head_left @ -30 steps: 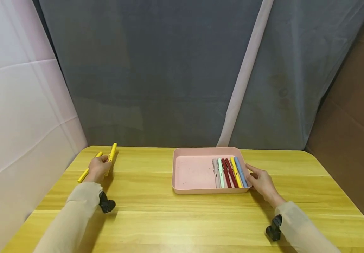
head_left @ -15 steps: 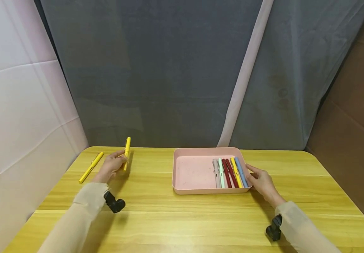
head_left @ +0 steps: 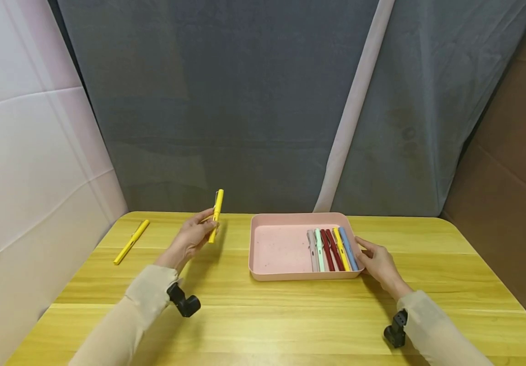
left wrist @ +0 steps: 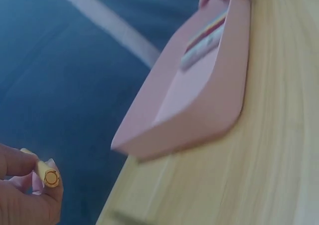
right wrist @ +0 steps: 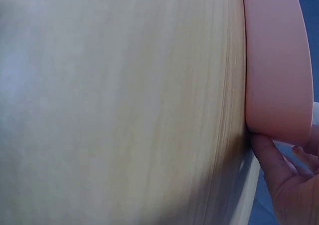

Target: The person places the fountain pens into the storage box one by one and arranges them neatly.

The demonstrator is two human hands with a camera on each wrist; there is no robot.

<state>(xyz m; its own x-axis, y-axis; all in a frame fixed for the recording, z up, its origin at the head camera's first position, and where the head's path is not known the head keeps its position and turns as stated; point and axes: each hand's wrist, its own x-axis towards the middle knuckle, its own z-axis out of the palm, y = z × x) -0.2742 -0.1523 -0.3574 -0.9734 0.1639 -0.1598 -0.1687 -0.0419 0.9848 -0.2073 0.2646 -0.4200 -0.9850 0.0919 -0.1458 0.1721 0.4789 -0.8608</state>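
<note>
In the head view my left hand [head_left: 193, 235] pinches a yellow pen [head_left: 216, 213] between thumb and fingers, raised above the table and tilted, cap end up. The left wrist view shows the round end of that pen [left wrist: 50, 176] facing the camera. My right hand [head_left: 380, 264] holds the right side of a pink tray [head_left: 281, 277], its thumb low at the corner in the right wrist view. Inside the tray's right half several pens lie side by side: a grey one, a mint green one [head_left: 319, 250], two dark red ones, a yellow one and a blue one [head_left: 348, 249].
Another yellow pen [head_left: 131, 242] lies slanted on the wooden table [head_left: 263, 320] at the far left. Dark grey cloth [head_left: 244, 112] hangs behind the table, with a white wall at left and a brown one at right.
My left hand has lifted the yellow pen and carried it rightward, away from the other yellow pen and closer to the tray. My right hand and the tray have stayed in place.
</note>
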